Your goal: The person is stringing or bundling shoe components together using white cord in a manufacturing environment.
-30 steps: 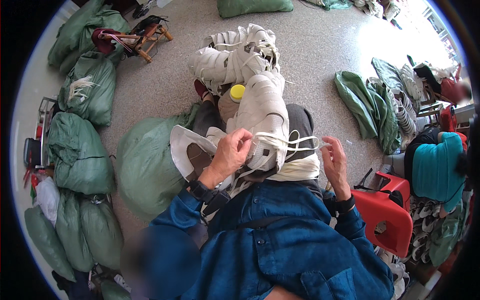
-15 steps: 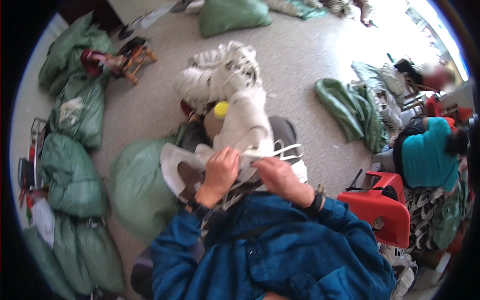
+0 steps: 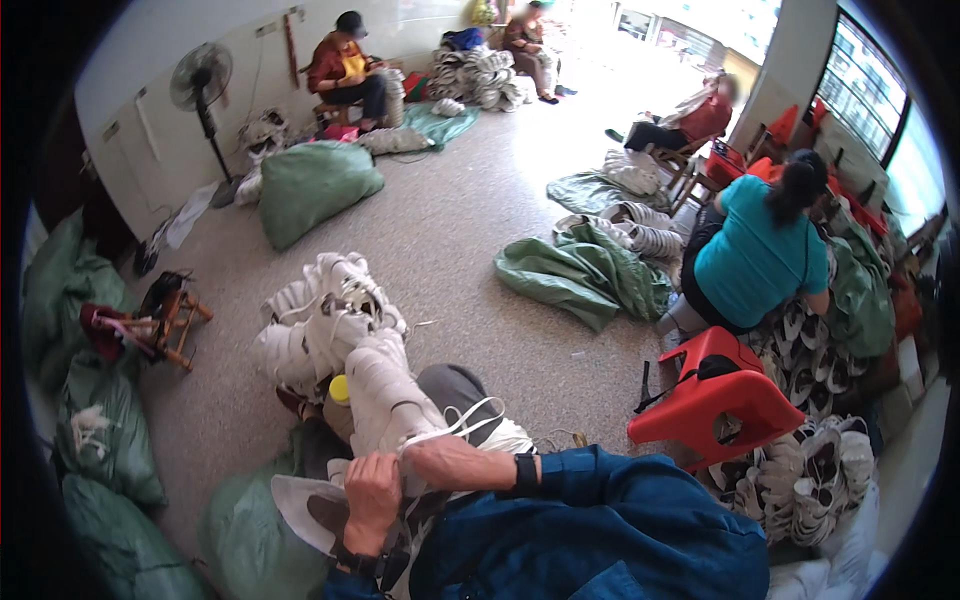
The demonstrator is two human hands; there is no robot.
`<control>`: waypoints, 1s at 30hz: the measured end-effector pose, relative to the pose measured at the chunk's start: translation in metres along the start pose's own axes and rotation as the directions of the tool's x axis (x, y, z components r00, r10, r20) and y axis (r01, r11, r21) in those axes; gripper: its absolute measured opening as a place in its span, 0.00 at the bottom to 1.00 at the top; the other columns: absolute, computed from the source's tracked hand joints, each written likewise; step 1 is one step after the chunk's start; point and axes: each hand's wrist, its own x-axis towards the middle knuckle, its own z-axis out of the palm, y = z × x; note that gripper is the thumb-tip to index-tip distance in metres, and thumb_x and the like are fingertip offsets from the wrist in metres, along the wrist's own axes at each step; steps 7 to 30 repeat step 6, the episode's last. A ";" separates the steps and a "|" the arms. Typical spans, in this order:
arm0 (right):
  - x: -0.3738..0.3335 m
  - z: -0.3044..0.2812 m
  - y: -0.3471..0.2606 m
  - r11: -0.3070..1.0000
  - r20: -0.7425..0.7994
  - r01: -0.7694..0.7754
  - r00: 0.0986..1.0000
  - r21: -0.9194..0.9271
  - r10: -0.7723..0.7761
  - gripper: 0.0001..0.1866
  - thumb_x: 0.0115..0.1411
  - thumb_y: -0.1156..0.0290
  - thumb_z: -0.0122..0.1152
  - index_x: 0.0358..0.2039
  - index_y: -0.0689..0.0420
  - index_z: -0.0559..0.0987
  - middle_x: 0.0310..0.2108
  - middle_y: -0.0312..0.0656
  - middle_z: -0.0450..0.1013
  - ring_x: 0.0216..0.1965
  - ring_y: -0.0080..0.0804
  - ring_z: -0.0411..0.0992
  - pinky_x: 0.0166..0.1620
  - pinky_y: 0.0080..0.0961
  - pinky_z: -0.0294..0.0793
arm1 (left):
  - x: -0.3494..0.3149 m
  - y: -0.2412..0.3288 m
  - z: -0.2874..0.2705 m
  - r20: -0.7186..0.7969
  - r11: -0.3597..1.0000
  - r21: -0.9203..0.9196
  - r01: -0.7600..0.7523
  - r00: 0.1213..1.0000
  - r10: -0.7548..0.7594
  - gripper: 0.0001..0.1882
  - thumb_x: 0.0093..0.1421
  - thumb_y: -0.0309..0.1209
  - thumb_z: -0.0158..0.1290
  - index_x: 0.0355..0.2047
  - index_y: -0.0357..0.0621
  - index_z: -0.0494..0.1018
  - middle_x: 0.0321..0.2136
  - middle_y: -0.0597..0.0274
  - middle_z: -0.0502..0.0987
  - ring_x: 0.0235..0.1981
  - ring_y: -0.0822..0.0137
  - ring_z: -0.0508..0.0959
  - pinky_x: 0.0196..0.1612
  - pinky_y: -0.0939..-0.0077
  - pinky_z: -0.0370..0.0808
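Observation:
My left hand (image 3: 372, 492) is a closed fist at a white shoe upper (image 3: 300, 508) with a dark lining, over my lap. Close against it is my right hand (image 3: 432, 464), its forearm reaching across from the right; its fingers are hidden. White laces (image 3: 462, 420) loop up just beyond the right hand. A long stack of nested white shoe uppers (image 3: 375, 385) leans away from my hands between my knees. It meets a bigger pile of uppers (image 3: 325, 325) on the floor. A yellow lid (image 3: 339, 389) shows beside the stack.
A red plastic stool (image 3: 700, 385) stands at my right, near a person in a teal shirt (image 3: 760, 250) and shoe heaps (image 3: 805, 480). Green sacks (image 3: 110, 425) line the left; another sack (image 3: 315, 190) lies ahead. Other people sit farther off, near a standing fan (image 3: 205, 85).
The view has tilted up and turned right, bringing in more of the room. My right hand has come across to my left, which is now closed in a fist.

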 end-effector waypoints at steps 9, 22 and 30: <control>0.002 0.009 0.008 0.811 -0.022 -0.135 0.984 0.569 0.179 0.09 0.68 0.69 0.56 0.40 0.62 0.78 0.30 0.50 0.80 0.27 0.44 0.80 0.31 0.38 0.77 | -0.005 -0.015 0.003 0.187 0.813 -0.383 0.439 0.898 -0.397 0.05 0.62 0.26 0.59 0.38 0.41 0.80 0.33 0.50 0.82 0.32 0.57 0.83 0.35 0.59 0.78; 0.002 0.009 0.008 0.811 -0.022 -0.135 0.984 0.569 0.179 0.09 0.68 0.69 0.56 0.40 0.62 0.78 0.30 0.50 0.80 0.27 0.44 0.80 0.31 0.38 0.77 | -0.005 -0.015 0.003 0.187 0.813 -0.383 0.439 0.898 -0.397 0.05 0.62 0.26 0.59 0.38 0.41 0.80 0.33 0.50 0.82 0.32 0.57 0.83 0.35 0.59 0.78; 0.002 0.009 0.008 0.811 -0.022 -0.135 0.984 0.569 0.179 0.09 0.68 0.69 0.56 0.40 0.62 0.78 0.30 0.50 0.80 0.27 0.44 0.80 0.31 0.38 0.77 | -0.005 -0.015 0.003 0.187 0.813 -0.383 0.439 0.898 -0.397 0.05 0.62 0.26 0.59 0.38 0.41 0.80 0.33 0.50 0.82 0.32 0.57 0.83 0.35 0.59 0.78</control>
